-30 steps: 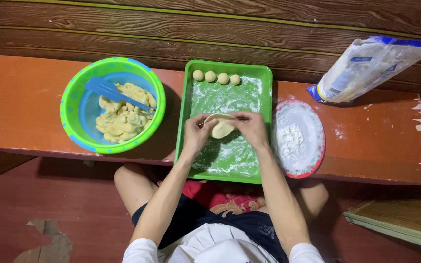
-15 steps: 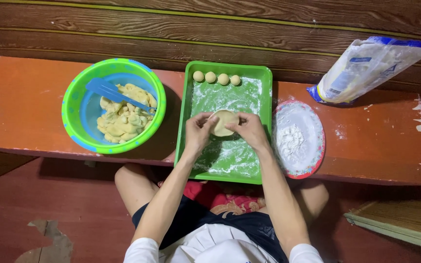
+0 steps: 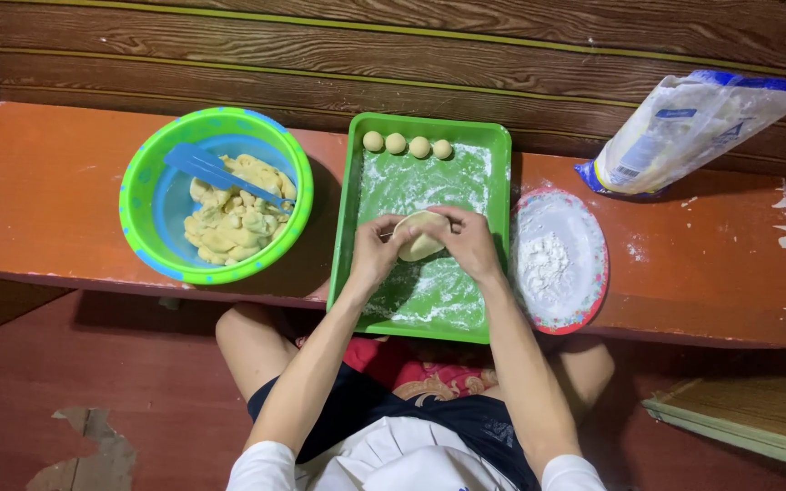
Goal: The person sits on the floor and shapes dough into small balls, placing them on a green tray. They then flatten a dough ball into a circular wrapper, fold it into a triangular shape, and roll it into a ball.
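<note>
Dough disc (image 3: 420, 238) is held above the middle of the green tray (image 3: 357, 182), between both hands. Left hand (image 3: 377, 250) pinches its left edge, right hand (image 3: 468, 241) closes over its right edge, both equally near. Four dough balls (image 3: 408, 145) lie in a row at the tray's far side.

Green rectangular plastic tray (image 3: 500, 195) sat mid-bench, four small dough balls (image 3: 407, 145) along its far edge, round green-and-blue plastic bowl (image 3: 146, 238) to its left, flour-dusted patterned plate (image 3: 588, 293) right, white plastic flour bag (image 3: 693, 132) behind that
</note>
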